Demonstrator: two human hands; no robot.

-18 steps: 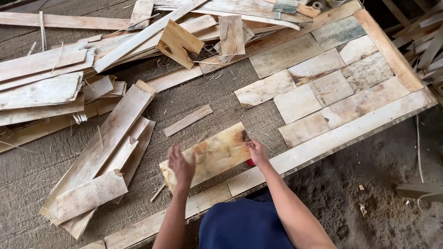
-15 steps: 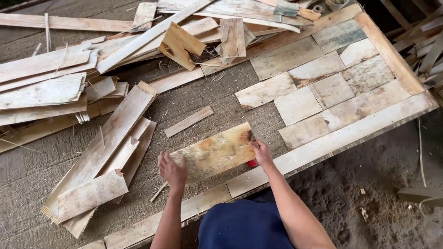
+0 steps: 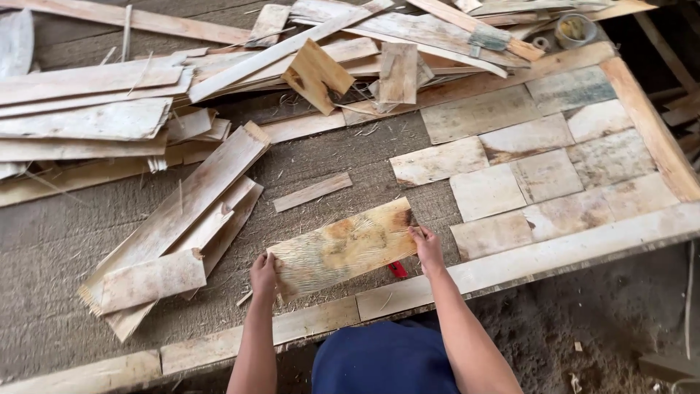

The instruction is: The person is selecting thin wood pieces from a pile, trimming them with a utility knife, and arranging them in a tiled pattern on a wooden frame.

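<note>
A rough rectangular wood veneer sheet [image 3: 343,246] lies slanted on the grey mat [image 3: 58,241], near the front edge. My left hand [image 3: 264,273] grips its lower left end. My right hand [image 3: 426,246] holds its right end, fingers on the top face. A small red object [image 3: 397,269] pokes out from under the sheet beside my right hand. To the right, several pale veneer tiles [image 3: 536,171] lie fitted side by side inside a border of wooden strips [image 3: 554,254].
Loose veneer strips [image 3: 182,219] lie stacked at the left. A big heap of boards [image 3: 109,109] runs across the back. A short strip [image 3: 312,192] lies alone mid-mat. A tape roll [image 3: 574,31] sits at the far right. Dirt floor lies below the front edge.
The veneer sheet has shifted a little toward me and to the left. My left hand has slid from the sheet's top face to its lower left end.
</note>
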